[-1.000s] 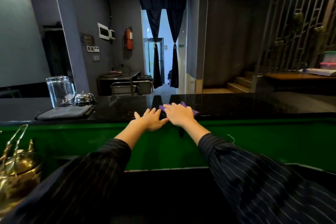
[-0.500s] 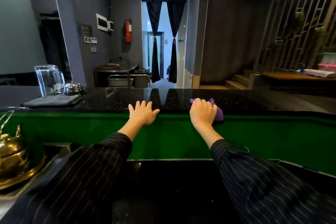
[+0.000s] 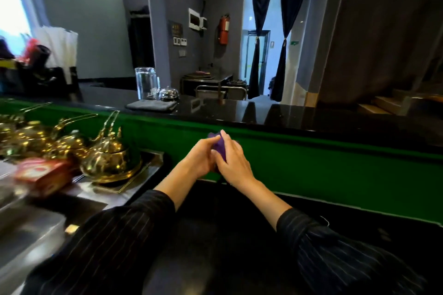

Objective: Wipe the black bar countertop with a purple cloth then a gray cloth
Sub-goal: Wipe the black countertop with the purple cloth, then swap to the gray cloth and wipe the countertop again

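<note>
Folded cloth on countertop, left part, nr near edge; pitcher & bell just behind it, bell on right. Left hand & right hand, w/ bunched cloth betw. them, before & below near edge.

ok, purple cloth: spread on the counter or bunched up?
Bunched. The purple cloth is gathered between left hand and right hand, off the countertop.

Your left hand and right hand hide most of the purple cloth. Red box at left is motion-blurred; black countertop runs off the right edge.
</note>
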Tool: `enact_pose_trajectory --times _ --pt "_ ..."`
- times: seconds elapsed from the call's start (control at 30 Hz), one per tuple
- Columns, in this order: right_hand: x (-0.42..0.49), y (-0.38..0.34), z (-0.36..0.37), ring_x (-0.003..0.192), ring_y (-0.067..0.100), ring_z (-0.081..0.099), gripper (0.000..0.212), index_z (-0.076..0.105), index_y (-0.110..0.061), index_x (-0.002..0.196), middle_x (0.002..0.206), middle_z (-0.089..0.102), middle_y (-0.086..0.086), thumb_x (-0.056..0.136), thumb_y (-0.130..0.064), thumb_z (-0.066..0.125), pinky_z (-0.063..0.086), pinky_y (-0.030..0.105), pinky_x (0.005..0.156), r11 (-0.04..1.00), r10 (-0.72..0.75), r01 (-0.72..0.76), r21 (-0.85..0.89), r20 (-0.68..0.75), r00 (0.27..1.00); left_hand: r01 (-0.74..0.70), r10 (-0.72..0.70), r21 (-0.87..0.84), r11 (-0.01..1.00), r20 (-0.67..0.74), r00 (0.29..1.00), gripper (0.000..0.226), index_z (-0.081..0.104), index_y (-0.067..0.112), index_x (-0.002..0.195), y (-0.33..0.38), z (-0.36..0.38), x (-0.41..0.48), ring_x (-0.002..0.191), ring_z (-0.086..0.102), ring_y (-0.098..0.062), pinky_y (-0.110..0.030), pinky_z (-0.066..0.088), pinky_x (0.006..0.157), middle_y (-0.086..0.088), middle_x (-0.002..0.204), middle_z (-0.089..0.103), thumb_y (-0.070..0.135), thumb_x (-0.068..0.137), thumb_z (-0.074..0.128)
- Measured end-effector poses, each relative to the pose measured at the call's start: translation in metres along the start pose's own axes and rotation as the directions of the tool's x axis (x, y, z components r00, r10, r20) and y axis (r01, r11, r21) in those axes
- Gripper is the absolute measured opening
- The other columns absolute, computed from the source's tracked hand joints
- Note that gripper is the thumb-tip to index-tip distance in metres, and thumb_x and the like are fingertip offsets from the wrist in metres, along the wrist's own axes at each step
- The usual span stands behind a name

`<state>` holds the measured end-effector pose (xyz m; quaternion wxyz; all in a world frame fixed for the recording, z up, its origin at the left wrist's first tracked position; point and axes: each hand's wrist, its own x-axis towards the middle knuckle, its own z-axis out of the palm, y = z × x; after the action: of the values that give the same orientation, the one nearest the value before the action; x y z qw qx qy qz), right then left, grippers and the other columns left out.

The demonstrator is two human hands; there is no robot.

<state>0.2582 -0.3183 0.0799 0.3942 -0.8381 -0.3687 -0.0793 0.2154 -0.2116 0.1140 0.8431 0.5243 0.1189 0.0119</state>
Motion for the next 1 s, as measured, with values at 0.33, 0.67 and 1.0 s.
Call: enact_pose_trajectory --times 0.33,0.67,1.0 --pt "0.016 -0.056 0.073 0.109 0.025 0.059 0.067 0.039 -0.025 0.142 0.126 0.054 0.015 0.083 -0.012 0.071 0.052 0.031 0.083 0.777 0.115 -0.368 0.510 0.460 0.881 0.025 -0.007 0.147 0.989 -0.128 0.992 0.023 0.057 0.016 0.114 0.023 -0.141 -0.078 0.073 0.072 -0.014 -0.027 0.058 0.069 -0.004 0.087 0.074 0.014 0.099 0.039" --pt "0.018 -0.104 0.181 0.069 0.019 0.057 0.020 0.055 -0.014 0.081 0.085 0.055 0.008 0.084 0.002 0.065 0.050 0.025 0.035 0.779 0.255 -0.486 0.396 0.507 0.823 0.348 -0.123 0.583 0.735 -0.389 0.913 0.036 0.049 0.005 0.131 0.032 -0.227 -0.136 0.104 0.061 -0.029 -0.043 0.047 0.094 -0.015 0.116 0.061 0.009 0.096 0.050" --pt "0.008 -0.103 0.229 0.079 0.022 0.063 0.014 0.059 -0.013 0.090 0.083 0.057 0.002 0.084 -0.015 0.072 0.055 0.034 0.060 0.951 0.182 -0.263 0.164 0.389 0.903 0.389 0.084 0.830 0.400 -0.455 0.887 0.069 0.047 0.019 0.134 0.012 -0.273 -0.141 0.116 0.051 -0.025 -0.038 0.048 0.097 -0.012 0.132 0.048 0.011 0.072 0.078"
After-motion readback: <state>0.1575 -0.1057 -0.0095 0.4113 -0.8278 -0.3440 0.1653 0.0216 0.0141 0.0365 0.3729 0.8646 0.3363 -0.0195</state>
